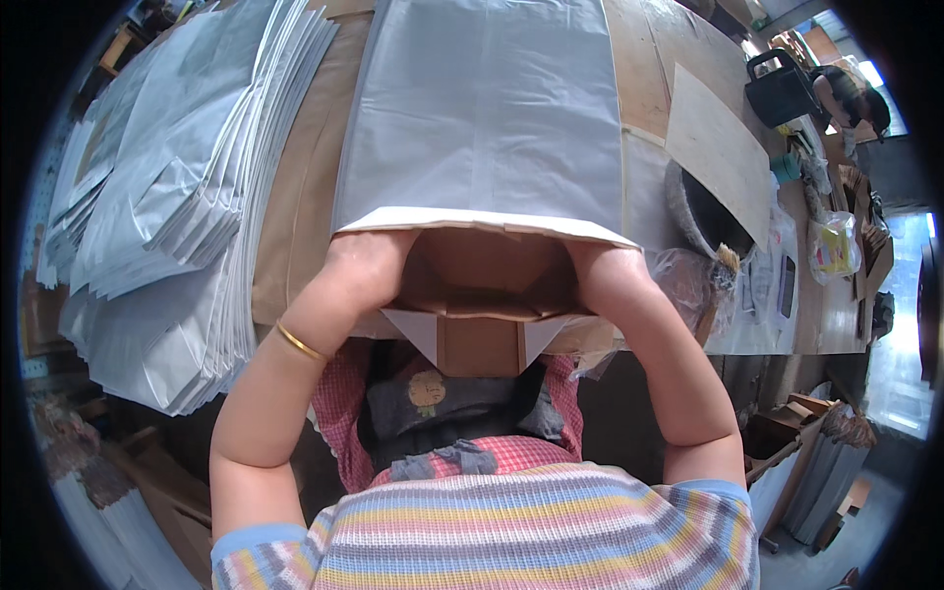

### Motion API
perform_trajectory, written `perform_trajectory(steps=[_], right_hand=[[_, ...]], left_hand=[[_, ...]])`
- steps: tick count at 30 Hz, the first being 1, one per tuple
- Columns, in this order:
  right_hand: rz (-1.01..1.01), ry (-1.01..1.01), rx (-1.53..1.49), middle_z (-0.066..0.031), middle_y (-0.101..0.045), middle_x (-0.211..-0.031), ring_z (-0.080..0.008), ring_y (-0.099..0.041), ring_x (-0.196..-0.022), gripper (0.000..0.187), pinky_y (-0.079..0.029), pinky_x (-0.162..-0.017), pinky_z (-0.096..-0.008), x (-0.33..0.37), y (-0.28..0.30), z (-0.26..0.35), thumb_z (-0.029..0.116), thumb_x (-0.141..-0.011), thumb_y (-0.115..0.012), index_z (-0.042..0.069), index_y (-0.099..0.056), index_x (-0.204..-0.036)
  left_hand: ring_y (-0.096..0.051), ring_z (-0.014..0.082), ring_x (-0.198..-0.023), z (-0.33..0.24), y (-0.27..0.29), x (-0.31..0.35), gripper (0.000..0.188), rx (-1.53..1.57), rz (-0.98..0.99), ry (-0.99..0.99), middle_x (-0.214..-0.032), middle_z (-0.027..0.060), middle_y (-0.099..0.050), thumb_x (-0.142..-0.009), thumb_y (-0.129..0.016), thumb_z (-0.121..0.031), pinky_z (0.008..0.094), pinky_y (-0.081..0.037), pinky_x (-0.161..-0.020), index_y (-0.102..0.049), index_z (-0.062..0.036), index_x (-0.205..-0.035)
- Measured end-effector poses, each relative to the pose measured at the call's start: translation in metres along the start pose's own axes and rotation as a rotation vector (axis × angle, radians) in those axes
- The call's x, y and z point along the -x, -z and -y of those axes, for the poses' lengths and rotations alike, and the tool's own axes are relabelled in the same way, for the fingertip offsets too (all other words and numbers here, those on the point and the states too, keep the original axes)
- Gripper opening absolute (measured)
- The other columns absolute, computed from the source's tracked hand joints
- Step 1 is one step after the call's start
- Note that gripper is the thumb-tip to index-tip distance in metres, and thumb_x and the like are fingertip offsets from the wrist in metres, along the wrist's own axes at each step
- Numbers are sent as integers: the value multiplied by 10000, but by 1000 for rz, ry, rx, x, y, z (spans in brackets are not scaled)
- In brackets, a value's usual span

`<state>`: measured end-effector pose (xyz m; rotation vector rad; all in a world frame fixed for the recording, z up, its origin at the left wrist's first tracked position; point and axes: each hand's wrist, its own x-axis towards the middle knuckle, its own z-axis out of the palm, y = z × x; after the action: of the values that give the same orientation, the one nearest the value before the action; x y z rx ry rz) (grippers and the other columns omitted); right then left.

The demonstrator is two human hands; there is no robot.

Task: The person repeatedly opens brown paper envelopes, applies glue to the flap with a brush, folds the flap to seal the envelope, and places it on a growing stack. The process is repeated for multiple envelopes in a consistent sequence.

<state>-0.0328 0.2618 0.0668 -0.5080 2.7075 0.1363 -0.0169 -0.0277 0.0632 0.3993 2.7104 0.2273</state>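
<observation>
A large silver-grey paper bag (482, 118) with a brown inner layer lies flat in front of me, its near end held wide apart. My left hand (377, 261) reaches into the left side of that opening, and my right hand (602, 275) into the right side. The fingers of both hands are hidden inside the bag. Below the mouth, a brown folded flap (480, 346) with pale triangular corners hangs over the table edge toward my lap.
Stacked silver-grey bags (187, 197) fan out on the left. To the right are a tan board (718, 147), a dark round-rimmed object (703, 211), a brush (726, 261) and clear plastic (678, 285). Farther right stand a black container (782, 88) and another person (851, 103).
</observation>
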Motion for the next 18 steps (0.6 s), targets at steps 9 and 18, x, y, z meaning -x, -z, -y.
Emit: perform_trajectory(steps=[9,18], right_hand=[[3,484,-391,-135,-634,-857,-345,-638,-857,183,-522,-747,-427,22,10,3,148,-708,-724,55,-660,-852],[77,-54,-180,-188,-675,-973,-368,-667,-895,279,-530,-781,-409,-47,-28,13,105,-823,-632,75,-629,-1100]], left_hand=[[-504,361,-1213,11,9,-16,488,464,102,-318,-1285,192,-548,-708,-649,-36,376,-416,-1041,-607,11,-1192],[-605,323,-918,4,-26,-36,222,446,-90,-69,-1005,187,-619,-750,-731,-132,409,-470,-811,-646,31,-872]])
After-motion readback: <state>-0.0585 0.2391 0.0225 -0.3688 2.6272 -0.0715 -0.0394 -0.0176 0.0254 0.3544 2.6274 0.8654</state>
